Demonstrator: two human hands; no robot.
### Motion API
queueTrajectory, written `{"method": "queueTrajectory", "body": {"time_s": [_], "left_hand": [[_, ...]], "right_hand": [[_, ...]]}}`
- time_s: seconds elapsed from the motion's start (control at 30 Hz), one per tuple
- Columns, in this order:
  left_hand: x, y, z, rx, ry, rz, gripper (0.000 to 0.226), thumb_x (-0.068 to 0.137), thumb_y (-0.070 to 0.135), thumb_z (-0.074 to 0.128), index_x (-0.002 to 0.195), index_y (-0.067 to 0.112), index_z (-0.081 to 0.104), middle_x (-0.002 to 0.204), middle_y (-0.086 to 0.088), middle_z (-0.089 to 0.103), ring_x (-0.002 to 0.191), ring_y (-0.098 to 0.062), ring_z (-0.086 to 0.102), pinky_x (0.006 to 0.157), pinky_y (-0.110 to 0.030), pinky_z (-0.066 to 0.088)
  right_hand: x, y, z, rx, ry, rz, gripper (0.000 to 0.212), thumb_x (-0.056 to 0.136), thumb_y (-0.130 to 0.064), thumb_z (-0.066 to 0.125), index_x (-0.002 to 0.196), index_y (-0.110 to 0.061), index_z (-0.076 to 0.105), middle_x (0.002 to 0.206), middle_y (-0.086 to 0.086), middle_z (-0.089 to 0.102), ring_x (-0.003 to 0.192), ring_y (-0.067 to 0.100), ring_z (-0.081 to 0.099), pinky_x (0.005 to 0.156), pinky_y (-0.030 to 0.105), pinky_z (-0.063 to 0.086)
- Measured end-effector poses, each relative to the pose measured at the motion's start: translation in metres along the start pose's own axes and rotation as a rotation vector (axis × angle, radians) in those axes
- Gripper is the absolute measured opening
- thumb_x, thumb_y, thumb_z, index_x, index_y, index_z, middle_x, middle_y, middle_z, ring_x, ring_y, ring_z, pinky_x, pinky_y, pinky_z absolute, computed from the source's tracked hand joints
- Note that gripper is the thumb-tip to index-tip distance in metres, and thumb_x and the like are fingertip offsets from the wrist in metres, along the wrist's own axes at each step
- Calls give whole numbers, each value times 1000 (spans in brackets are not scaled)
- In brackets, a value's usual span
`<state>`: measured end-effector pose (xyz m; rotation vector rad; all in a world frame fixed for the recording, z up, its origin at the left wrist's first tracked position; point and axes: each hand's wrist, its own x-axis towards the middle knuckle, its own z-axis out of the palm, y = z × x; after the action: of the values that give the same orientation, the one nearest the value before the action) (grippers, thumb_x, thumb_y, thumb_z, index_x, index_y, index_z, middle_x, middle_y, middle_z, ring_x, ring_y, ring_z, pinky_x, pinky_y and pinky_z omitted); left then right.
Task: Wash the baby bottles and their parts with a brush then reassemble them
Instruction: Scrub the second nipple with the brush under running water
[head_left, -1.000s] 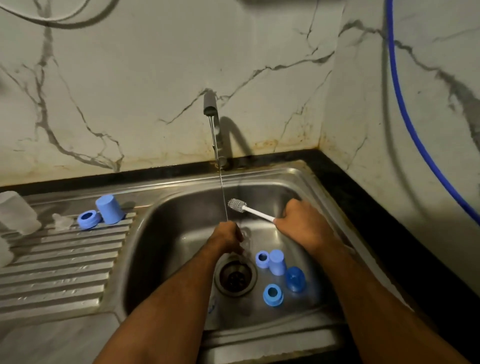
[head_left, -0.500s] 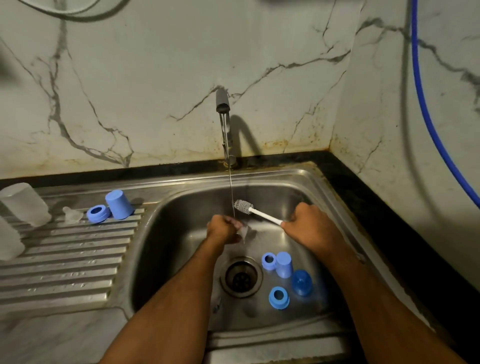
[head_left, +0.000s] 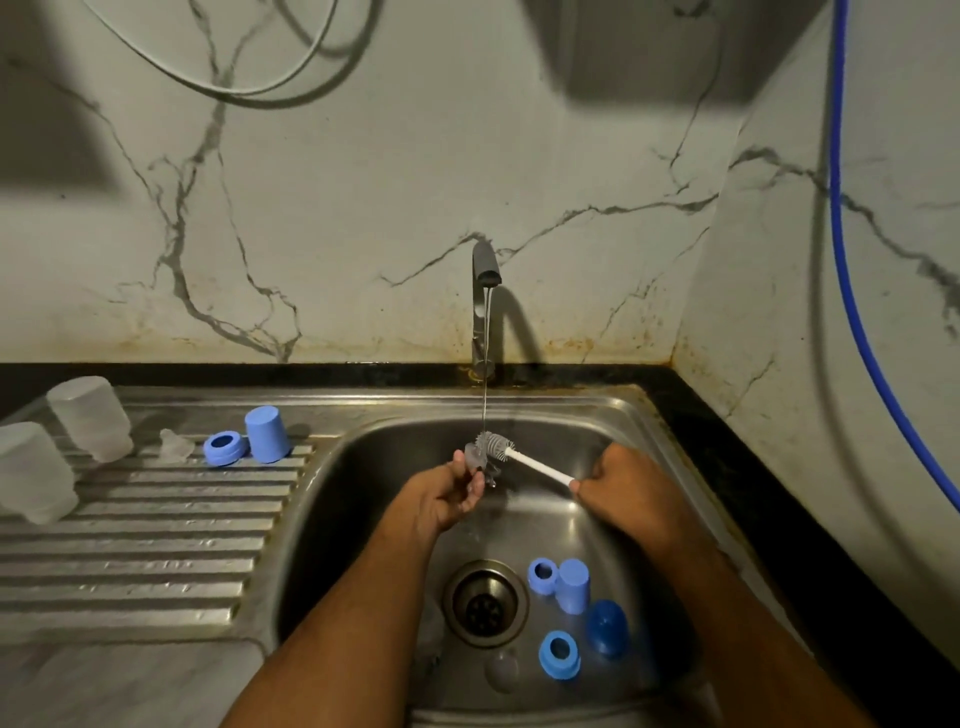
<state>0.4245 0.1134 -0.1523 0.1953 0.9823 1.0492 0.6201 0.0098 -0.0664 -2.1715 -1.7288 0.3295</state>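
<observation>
Over the steel sink, my left hand pinches a clear silicone teat under the thin stream from the tap. My right hand grips the white handle of a small brush, whose grey bristle head touches the teat. In the basin right of the drain lie two blue rings, a light blue cap and a darker blue cap. On the drainboard stand two clear bottles upside down, a teat, a blue ring and a blue cap.
A marble wall rises behind the sink and on the right. A blue hose hangs down the right wall, and grey cables loop at the top. A black counter edge borders the sink.
Both hands rose toward the water stream. The brush head moved onto the teat in my left hand. The camera tilted up, so everything sits lower in view.
</observation>
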Motion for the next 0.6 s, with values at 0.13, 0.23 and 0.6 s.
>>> {"method": "queueTrajectory", "body": {"time_s": [0.13,0.23,0.6], "left_hand": [[-15,22,8,164,92,191,17,101,0,48,86,0,57,85,-18,61,72,-24,59,47,-28,56],[-19,35,3,300,195,336,9,96,-1,56,90,2,62,92,-19,68,76,-26,67,71,-39,62],[-11,36,-24,323,296,515,17,88,-5,68,74,6,66,79,-12,67,72,-21,64,67,-33,60]], "right_hand": [[2,-6,-2,41,-26,8,23,87,-39,72,87,-16,71,82,3,70,80,16,65,80,33,55],[3,-12,1,109,-51,-16,28,79,-44,80,86,-18,71,82,0,70,80,15,66,83,36,56],[12,-4,21,46,-86,-118,36,79,-51,78,67,-20,65,65,-4,65,67,12,65,71,33,57]]}}
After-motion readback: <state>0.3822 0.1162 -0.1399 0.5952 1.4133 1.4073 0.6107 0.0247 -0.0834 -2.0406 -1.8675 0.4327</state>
